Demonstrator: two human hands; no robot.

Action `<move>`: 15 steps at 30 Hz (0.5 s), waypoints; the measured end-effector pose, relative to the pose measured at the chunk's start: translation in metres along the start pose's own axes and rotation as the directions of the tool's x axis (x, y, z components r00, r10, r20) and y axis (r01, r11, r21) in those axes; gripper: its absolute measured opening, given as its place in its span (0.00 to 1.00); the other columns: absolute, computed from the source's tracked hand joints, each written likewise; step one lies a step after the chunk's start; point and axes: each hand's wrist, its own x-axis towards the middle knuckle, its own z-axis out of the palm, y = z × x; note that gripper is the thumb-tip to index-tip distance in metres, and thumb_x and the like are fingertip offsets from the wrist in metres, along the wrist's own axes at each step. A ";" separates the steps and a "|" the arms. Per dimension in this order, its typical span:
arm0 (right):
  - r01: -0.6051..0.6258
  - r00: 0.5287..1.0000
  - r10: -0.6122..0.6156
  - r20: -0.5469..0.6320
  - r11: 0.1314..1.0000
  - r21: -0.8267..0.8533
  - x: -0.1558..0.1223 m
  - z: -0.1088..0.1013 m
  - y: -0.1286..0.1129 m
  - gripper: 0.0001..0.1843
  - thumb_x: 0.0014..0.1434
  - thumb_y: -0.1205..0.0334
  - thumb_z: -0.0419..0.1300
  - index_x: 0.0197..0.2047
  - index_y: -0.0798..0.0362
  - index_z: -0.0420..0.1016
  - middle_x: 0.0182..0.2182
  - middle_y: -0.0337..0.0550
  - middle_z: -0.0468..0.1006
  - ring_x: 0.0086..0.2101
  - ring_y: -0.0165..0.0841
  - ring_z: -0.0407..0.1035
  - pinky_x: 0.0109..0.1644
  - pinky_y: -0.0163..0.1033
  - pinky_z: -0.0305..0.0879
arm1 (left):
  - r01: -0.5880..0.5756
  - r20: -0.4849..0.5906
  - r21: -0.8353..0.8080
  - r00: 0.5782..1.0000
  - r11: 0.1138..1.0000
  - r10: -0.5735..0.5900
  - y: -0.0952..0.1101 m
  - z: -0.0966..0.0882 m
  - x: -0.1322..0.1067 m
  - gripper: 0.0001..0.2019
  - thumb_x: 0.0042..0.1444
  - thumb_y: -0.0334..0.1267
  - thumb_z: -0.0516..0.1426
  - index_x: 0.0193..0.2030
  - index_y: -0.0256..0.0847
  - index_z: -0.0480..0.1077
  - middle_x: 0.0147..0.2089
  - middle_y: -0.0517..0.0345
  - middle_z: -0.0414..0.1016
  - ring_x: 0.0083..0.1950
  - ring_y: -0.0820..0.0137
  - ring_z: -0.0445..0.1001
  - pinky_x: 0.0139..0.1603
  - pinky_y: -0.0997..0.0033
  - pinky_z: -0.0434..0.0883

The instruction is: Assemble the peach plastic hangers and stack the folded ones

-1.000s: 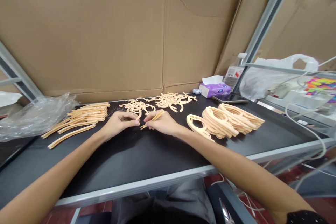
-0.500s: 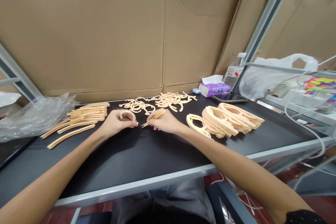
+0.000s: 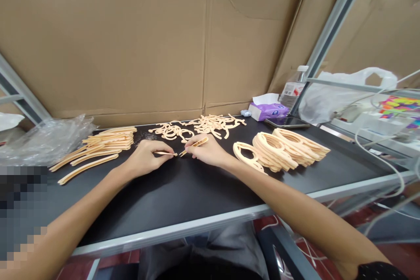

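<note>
My left hand (image 3: 149, 157) is closed in a pinch on a small pale-peach curved piece (image 3: 160, 153), seen nearly edge-on, its end sticking out past the fingertips. Just to the right, my right hand (image 3: 205, 148) grips a slim orange pointed tool (image 3: 199, 142) like a pen. The tool's thin tip points down-left, close to the end of the piece; whether they touch I cannot tell. Behind the hands lie a heap of small curved peach pieces (image 3: 172, 130) and another heap of similar pieces (image 3: 213, 124).
Long curved peach strips (image 3: 108, 142) lie left on the black table (image 3: 170, 201), near crumpled clear plastic (image 3: 49, 140). Stacked peach ring-shaped parts (image 3: 272, 151) lie right. Behind them are a purple tissue pack (image 3: 269, 110), a phone (image 3: 288, 121) and a bottle (image 3: 293, 89). Cardboard (image 3: 131, 43) walls the back.
My left hand has turned the curved piece from an open C-shape to nearly edge-on and moved slightly right. The tool in my right hand has shifted slightly right and up.
</note>
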 end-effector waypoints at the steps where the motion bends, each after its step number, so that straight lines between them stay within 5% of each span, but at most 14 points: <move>1: 0.017 1.000 -0.017 -0.010 1.000 -0.008 0.000 0.000 0.000 0.07 0.51 0.67 0.60 0.30 0.54 0.81 0.28 0.39 0.80 0.28 0.30 0.73 0.32 0.33 0.66 | -0.057 -0.001 0.022 0.998 0.998 0.057 0.000 0.001 0.000 0.09 0.56 0.41 0.60 0.34 0.43 0.81 0.36 0.57 0.84 0.37 0.66 0.81 0.43 0.71 0.75; 7: 0.132 0.991 -0.135 -0.026 0.986 -0.099 -0.001 0.001 -0.001 0.08 0.54 0.67 0.60 0.32 0.54 0.82 0.31 0.39 0.82 0.32 0.29 0.74 0.36 0.33 0.65 | -0.288 -0.027 0.064 0.957 0.955 0.290 -0.005 0.009 -0.001 0.08 0.60 0.34 0.58 0.38 0.42 0.81 0.38 0.58 0.85 0.37 0.70 0.82 0.42 0.76 0.76; 15: 0.206 0.978 -0.206 0.014 0.967 -0.150 0.000 -0.003 0.001 0.10 0.55 0.71 0.59 0.35 0.53 0.83 0.35 0.41 0.83 0.37 0.32 0.75 0.41 0.34 0.65 | -0.382 -0.034 0.156 0.919 0.911 0.392 -0.009 0.011 -0.002 0.09 0.60 0.29 0.57 0.40 0.41 0.80 0.38 0.58 0.85 0.37 0.71 0.82 0.41 0.78 0.76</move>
